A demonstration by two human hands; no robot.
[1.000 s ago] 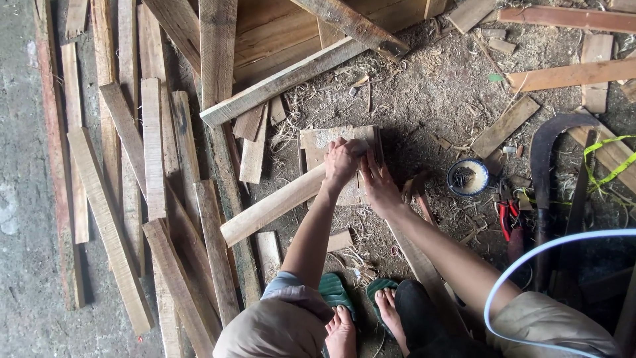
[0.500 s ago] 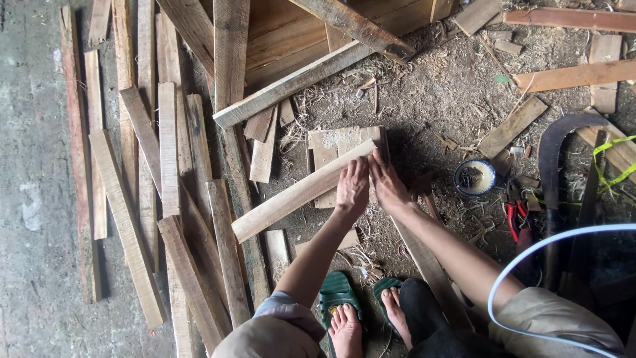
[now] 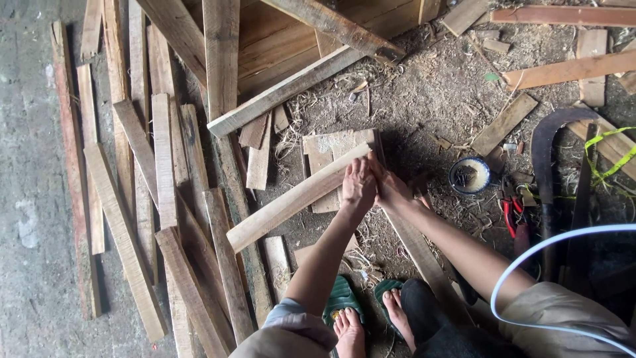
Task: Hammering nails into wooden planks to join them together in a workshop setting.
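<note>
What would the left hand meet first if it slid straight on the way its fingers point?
The left hand lies on the pale wooden slat, fingers pointing away from the person. Straight ahead come the short boards under it, probably first.

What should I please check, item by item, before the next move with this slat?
1. Left hand on slat: ok, palm lies on its upper end.
2. Right hand placed: ok, beside the left at the slat's end.
3. Slat supported: ok, it rests across the small boards.
4. Feet away from slat: ok.
5. Pliers out of the way: ok, right of the hands.
6. Slat gripped firmly: cannot tell.
</note>
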